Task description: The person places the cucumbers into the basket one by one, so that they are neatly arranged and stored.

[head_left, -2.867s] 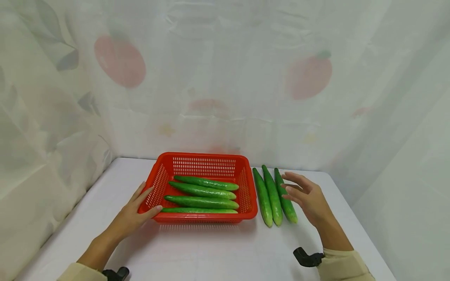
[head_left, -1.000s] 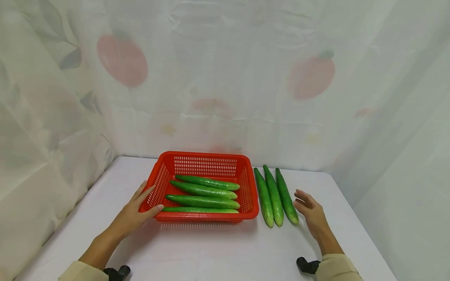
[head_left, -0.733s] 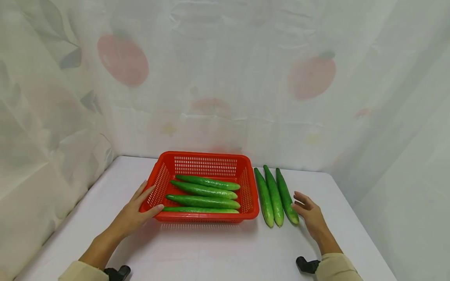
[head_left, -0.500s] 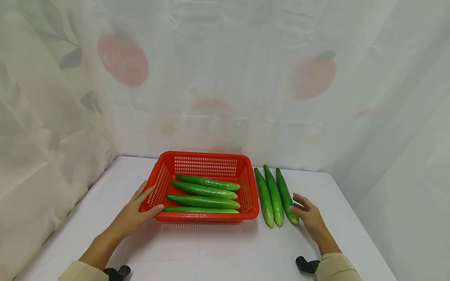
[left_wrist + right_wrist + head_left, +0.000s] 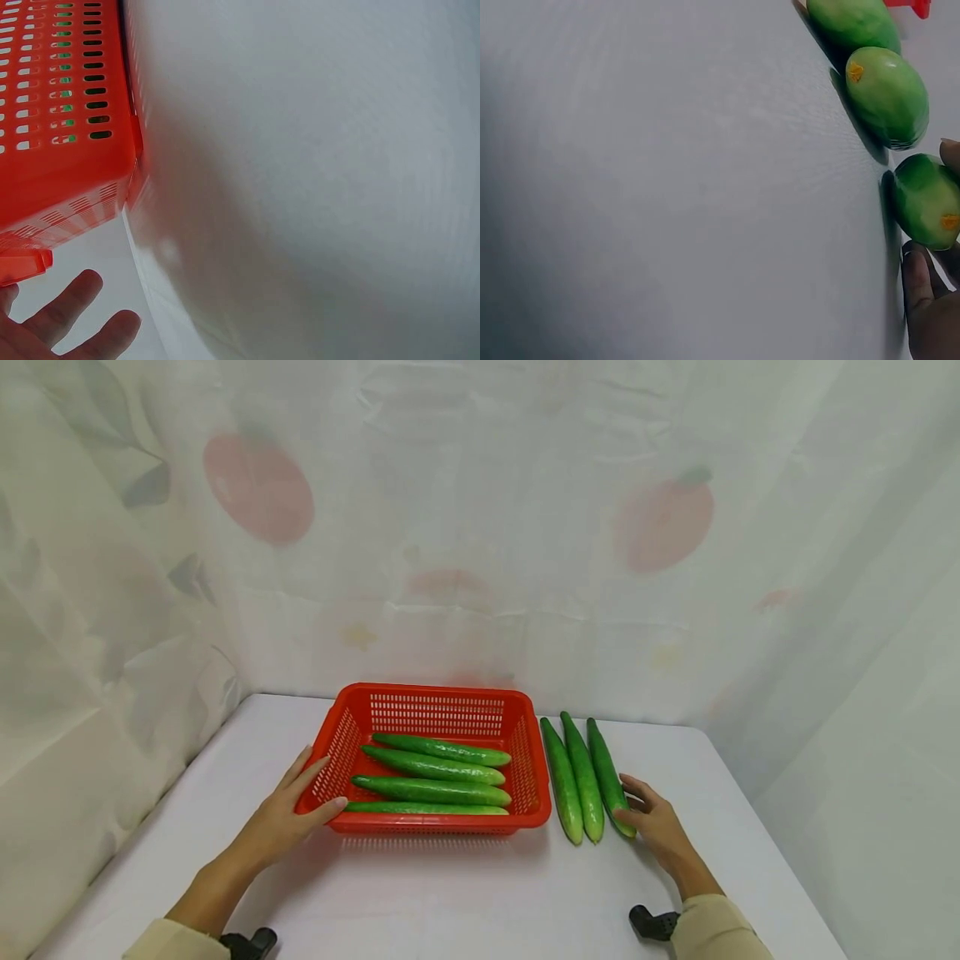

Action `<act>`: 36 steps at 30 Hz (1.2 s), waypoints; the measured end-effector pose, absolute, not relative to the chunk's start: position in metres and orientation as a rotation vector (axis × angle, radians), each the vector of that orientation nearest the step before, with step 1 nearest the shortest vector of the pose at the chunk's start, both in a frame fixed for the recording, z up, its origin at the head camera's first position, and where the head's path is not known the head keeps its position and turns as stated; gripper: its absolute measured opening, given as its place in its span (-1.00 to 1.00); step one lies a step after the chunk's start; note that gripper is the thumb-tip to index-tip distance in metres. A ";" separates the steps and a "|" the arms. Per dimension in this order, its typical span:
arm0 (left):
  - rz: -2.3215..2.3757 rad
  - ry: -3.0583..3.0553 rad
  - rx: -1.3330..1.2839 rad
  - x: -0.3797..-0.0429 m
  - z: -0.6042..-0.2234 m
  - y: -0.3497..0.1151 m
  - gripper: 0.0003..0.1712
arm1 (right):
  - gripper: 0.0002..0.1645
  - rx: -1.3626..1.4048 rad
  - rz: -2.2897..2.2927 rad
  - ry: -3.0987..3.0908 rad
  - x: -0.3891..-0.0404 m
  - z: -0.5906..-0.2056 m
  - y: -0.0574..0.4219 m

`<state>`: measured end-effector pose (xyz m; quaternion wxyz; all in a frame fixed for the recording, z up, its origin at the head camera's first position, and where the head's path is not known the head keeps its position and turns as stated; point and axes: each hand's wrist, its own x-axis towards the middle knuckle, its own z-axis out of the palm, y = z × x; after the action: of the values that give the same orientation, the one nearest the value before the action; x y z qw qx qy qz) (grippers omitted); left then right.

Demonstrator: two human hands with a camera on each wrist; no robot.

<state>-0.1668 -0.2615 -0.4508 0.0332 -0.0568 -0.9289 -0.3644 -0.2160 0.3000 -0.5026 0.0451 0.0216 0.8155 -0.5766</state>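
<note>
A red plastic basket [image 5: 438,693] stands on the table with several green cucumbers [image 5: 431,791] lying crosswise in it. My left hand [image 5: 281,818] rests on its left rim, thumb at the front corner and fingers spread, fairly straight. In the left wrist view, fingers [image 5: 67,304] extend below the basket's perforated wall [image 5: 67,150]. To the basket's right, three cucumbers lie side by side, pointing away. My right hand [image 5: 654,821] holds the near end of the rightmost cucumber [image 5: 606,768], thumb on one side and fingers on the other. The right wrist view shows that cucumber [image 5: 926,199] between thumb and fingers.
The middle cucumber [image 5: 583,777] and the left one [image 5: 562,781] lie close to the held one, near the basket's right wall. A white cloth covers the table [image 5: 450,902]. Printed curtains [image 5: 480,527] hang behind and at both sides.
My right hand first drew back toward me from over the cucumbers, then moved left onto the near end of the rightmost one and closed around it. Left hand and basket keep their places.
</note>
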 end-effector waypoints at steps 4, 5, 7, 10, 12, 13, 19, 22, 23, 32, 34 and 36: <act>-1.129 -2.859 -0.173 -0.166 -0.450 -0.261 -0.04 | -0.14 0.075 -1.721 2.519 -0.217 -0.502 0.299; -1.130 -2.859 -0.173 -0.166 -0.450 -0.261 -0.03 | -0.14 0.076 -1.711 2.529 -0.217 -0.502 0.299; -1.134 -2.860 -0.172 -0.165 -0.450 -0.261 -0.03 | -0.14 0.083 -1.689 2.556 -0.217 -0.502 0.299; -1.137 -2.861 -0.170 -0.165 -0.450 -0.261 -0.04 | -0.15 0.101 -1.654 2.598 -0.218 -0.502 0.299; -1.136 -2.862 -0.170 -0.165 -0.450 -0.261 -0.04 | -0.16 0.111 -1.629 2.627 -0.218 -0.501 0.298; -1.135 -2.863 -0.169 -0.165 -0.450 -0.261 -0.04 | -0.17 0.115 -1.613 2.642 -0.218 -0.501 0.298; -1.137 -2.858 -0.173 -0.166 -0.451 -0.261 -0.04 | -0.23 0.188 -1.626 2.668 -0.219 -0.498 0.297; -1.142 -2.855 -0.177 -0.166 -0.451 -0.261 -0.05 | -0.27 0.253 -1.679 2.640 -0.218 -0.494 0.298; -1.141 -2.855 -0.177 -0.166 -0.451 -0.261 -0.05 | -0.28 0.271 -1.708 2.624 -0.218 -0.493 0.299; -1.144 -2.841 -0.194 -0.166 -0.450 -0.261 -0.05 | -0.40 0.468 -2.089 2.372 -0.216 -0.488 0.308; -1.139 -2.845 -0.193 -0.167 -0.450 -0.261 -0.06 | -0.42 0.491 -2.184 2.319 -0.217 -0.487 0.308; -1.137 -2.847 -0.191 -0.167 -0.451 -0.262 -0.06 | -0.43 0.501 -2.292 2.261 -0.218 -0.485 0.308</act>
<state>-0.1668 -0.2615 -0.4508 0.0350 -0.0622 -0.9263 -0.3699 -0.2175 0.3084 -0.4846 -0.0582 0.1534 0.6927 -0.7023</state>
